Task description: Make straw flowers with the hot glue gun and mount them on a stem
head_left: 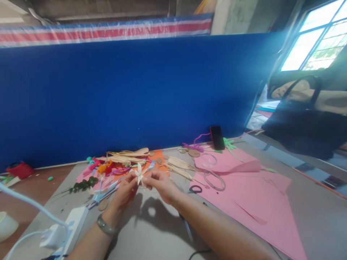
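A small cream-white flower [139,173] with narrow pointed petals is held up above the grey tabletop. My left hand [128,189] pinches it from the left, and a green bangle circles that wrist. From the right, my right hand [159,183] has thumb and forefinger closed at the flower's edge. Just behind the hands lie dried straw-like strips [127,157] and an orange sheet [160,156]. Black-handled scissors [195,189] rest to the right of my right hand, partly hidden by the forearm.
Pink paper sheets [244,195] cover the right side, with a phone [217,138] leaning at the blue partition [130,94]. A white power strip [74,227] with cables stands at front left. Green leaves [84,184] and coloured craft pieces lie left. A dark bag [303,122] sits far right.
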`<state>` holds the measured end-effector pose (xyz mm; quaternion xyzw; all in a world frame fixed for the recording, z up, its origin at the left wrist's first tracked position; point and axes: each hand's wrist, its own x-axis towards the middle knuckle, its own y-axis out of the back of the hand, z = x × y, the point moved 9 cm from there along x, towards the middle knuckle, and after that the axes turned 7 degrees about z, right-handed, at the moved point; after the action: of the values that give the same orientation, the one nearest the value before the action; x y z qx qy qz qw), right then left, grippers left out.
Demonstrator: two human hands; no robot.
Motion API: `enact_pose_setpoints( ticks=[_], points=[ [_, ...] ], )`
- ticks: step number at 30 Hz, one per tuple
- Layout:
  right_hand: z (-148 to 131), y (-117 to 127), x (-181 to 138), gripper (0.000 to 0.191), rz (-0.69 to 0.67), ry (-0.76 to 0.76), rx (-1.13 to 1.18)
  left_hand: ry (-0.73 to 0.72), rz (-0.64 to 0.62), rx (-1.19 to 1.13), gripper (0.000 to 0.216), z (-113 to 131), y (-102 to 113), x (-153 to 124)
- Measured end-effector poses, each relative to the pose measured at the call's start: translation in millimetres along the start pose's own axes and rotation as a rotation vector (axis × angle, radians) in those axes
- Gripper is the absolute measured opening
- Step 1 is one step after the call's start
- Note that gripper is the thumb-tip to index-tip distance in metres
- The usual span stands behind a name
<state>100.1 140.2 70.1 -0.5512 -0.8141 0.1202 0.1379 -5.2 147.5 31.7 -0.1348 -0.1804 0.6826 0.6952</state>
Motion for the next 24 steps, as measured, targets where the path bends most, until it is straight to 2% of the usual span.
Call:
enact_pose_setpoints(
  ticks=[8,11,13,16,19,24],
  points=[
    [-4.3,3.9,0.3,0.031,0.069,0.041,-0.038,0.013,0.019,-0.012,0.022,-5.6,6.8,2.5],
    [-4.8,17.6,4.9,0.042,0.203,0.078,0.015,0.016,0.016,-0.016,0.023,-8.4,7.1,4.2],
    [-4.3,25.6,6.1,0.036,0.279,0.078,0.042,0.006,0.02,0.01,0.023,-9.8,5.7,4.8],
    [-4.5,18.0,6.5,0.019,0.19,0.049,-0.008,-0.019,0.009,-0.016,0.021,-10.7,-0.2,4.1],
    [-7.3,10.6,3.9,0.015,0.116,0.048,-0.054,-0.016,0.015,-0.04,0.02,-13.6,-4.9,2.9],
    [-11.4,8.8,2.4,0.014,0.112,0.088,-0.118,-0.033,0.006,-0.041,0.019,-14.1,-11.0,-0.5]
  ],
)
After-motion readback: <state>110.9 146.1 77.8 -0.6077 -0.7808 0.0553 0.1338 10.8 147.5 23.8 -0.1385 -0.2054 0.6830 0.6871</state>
